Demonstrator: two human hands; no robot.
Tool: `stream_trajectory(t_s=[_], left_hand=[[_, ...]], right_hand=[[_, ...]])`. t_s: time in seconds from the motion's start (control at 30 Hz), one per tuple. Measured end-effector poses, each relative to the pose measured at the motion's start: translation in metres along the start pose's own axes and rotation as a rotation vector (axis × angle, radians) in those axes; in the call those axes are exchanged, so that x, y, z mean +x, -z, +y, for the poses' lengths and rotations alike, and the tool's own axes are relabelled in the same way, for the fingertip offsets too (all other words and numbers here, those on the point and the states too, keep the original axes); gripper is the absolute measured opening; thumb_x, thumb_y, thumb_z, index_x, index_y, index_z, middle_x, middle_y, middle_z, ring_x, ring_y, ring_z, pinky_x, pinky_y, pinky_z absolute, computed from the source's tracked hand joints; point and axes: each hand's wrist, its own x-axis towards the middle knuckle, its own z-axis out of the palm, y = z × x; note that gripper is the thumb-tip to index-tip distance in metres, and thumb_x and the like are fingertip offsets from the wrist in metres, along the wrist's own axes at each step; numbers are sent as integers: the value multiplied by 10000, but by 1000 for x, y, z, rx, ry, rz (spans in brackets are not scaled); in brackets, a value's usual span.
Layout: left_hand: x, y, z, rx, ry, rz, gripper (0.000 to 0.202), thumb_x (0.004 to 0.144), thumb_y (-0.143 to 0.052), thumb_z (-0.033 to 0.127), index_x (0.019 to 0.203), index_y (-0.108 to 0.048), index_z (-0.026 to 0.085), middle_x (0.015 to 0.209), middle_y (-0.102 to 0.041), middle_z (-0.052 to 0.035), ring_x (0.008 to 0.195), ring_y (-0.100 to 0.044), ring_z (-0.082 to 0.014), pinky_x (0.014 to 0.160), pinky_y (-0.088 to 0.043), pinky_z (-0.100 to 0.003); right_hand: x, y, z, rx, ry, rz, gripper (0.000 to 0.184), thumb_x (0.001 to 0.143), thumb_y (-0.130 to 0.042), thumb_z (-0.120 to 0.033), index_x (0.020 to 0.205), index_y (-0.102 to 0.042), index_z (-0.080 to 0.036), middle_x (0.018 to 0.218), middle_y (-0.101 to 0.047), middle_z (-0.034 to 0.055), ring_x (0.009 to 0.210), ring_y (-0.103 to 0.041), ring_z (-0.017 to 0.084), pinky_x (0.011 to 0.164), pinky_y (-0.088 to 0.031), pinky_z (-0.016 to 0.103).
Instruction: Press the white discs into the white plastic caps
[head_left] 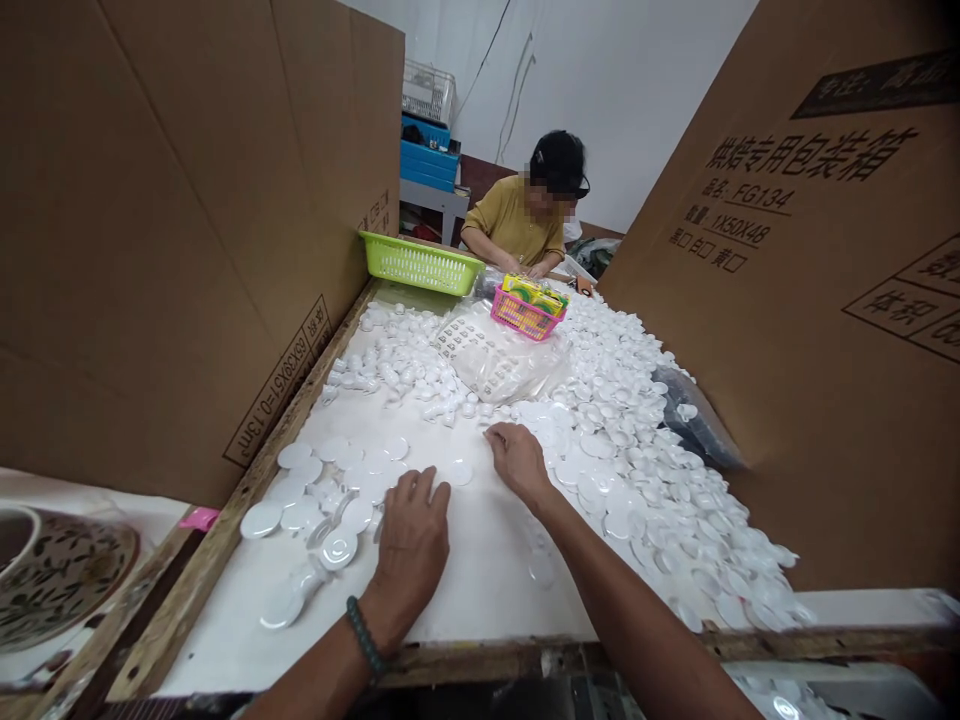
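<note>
White plastic pieces [339, 547] are lying over the surface [510, 600], a loose cluster at nine o'clock and a thick spread running from one to four o'clock. Near the middle, the left hand [415, 530] is pointing forward palm down just beside the cluster, fingers loosely bent, while the right hand [517, 460] is holding thumb and fingers close together; whether either is gripping a piece, I cannot tell. Around twelve o'clock, a pink basket [525, 318] is sitting on a plastic bag [487, 365].
</note>
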Motion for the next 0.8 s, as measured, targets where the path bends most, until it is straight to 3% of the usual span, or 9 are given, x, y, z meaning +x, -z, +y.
stream_trajectory(t_s=[0.07, 0.2, 0.33, 0.43, 0.6, 0.7, 0.8], left_hand=[[3, -7, 9, -74, -67, -37, 229, 829, -383, 78, 960, -549, 164, 1135, -525, -121, 988, -472, -247, 798, -428, -398], [14, -24, 22, -81, -47, -117, 239, 843, -481, 228, 1062, -507, 135, 1183, -498, -156, 1014, -469, -267, 808, -432, -415], [16, -33, 21, -112, -72, -192, 205, 849, -484, 272, 1006, -517, 146, 1042, -563, -120, 988, -479, -268, 793, -429, -420], [10, -33, 20, -196, -118, -176, 174, 868, -441, 231, 1007, -519, 161, 1052, -562, -104, 998, -475, -248, 819, -425, -402], [5, -35, 16, -339, -15, -139, 276, 837, -468, 169, 1113, -483, 152, 1072, -558, -95, 977, -482, -233, 825, -437, -391], [8, -40, 11, -416, 75, -95, 281, 816, -493, 171, 1097, -497, 160, 1027, -578, -76, 939, -497, -224, 822, -439, -394], [10, -46, 6, -455, 142, -66, 278, 794, -522, 183, 1072, -516, 168, 973, -589, -63, 905, -515, -217, 782, -452, -372]], right_hand=[[15, -5, 3, -20, 21, 64, 198, 863, -466, -225, 970, -628, -186, 917, -605, 62, 856, -531, 172, 694, -373, 250], [30, -16, 7, -5, 68, -51, 163, 845, -504, -189, 939, -636, -186, 916, -591, 52, 812, -537, 142, 671, -363, 226], [22, -16, 9, 62, 31, -153, 206, 863, -494, -257, 761, -657, -182, 758, -615, 30, 701, -539, 132, 624, -353, 226], [7, -7, 14, 128, -11, -197, 242, 867, -486, -309, 739, -654, -190, 709, -624, 18, 675, -545, 135, 619, -362, 233], [-17, 10, 20, 91, 13, -41, 185, 861, -493, -304, 832, -637, -190, 840, -600, 26, 729, -537, 133, 657, -379, 244], [-25, 9, 15, 29, 134, -106, 114, 820, -563, -273, 858, -639, -197, 904, -580, 25, 801, -526, 141, 666, -378, 241], [-28, 3, 8, -59, 189, -143, 128, 838, -526, -195, 769, -633, -183, 874, -578, 32, 812, -511, 148, 639, -362, 239]])
